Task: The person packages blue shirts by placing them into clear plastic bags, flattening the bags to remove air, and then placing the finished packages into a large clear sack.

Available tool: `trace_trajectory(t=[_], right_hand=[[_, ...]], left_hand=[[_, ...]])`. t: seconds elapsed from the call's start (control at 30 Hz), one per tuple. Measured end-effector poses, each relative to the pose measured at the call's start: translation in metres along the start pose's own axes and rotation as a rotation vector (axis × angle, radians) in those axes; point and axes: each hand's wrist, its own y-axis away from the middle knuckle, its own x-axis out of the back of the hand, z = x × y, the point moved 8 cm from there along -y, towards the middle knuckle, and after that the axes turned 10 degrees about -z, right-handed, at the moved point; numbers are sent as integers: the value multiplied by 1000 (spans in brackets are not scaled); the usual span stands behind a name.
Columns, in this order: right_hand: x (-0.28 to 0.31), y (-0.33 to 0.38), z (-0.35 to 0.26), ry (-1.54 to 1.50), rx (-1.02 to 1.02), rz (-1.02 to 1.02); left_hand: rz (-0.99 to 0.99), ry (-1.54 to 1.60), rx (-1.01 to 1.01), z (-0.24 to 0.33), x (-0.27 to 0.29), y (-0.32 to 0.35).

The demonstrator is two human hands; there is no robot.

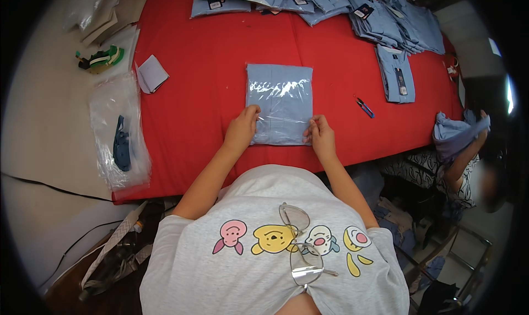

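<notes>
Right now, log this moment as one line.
left hand: gripping bagged blue shirt | right hand: gripping it too | on: red table

This is looking like a small garment packing workshop. A long table under a red cloth (pixel 209 67) is carrying stacks of folded blue shirts (pixel 386 17) with hang tags, one bagged shirt (pixel 279 103) is lying in clear plastic, empty plastic bags (pixel 118 133) are waiting at the table's end, and thread snips (pixel 364 107) are lying nearby.
</notes>
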Motion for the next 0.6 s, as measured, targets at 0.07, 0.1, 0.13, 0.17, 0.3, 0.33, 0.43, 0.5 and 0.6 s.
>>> trace_trajectory(t=[0.07, 0.1, 0.13, 0.17, 0.3, 0.33, 0.43, 0.5, 0.6], right_hand=[[-2, 0, -7, 160, -16, 49], [-2, 1, -10, 239, -25, 79], [-3, 0, -10, 324, -64, 91], [-3, -1, -12, 477, -12, 139], [-4, -8, -10, 744, 41, 242], [-4, -11, -10, 724, 17, 243], [-7, -10, -14, 707, -18, 210], [-6, -11, -14, 713, 13, 215], [-3, -13, -5, 589, -51, 178]], left_hand=[[164, -261, -188, -9, -10, 2], [157, -333, -182, -10, -14, 2], [151, -405, -176, -11, -17, 4], [145, -478, -168, -12, -21, 5], [175, -615, -96, -2, -23, 2], [191, -640, -70, 5, -21, 2], [194, -684, -236, 52, -16, 9], [95, -716, -416, 72, -36, 6], [-80, -710, -514, 67, -75, -3]])
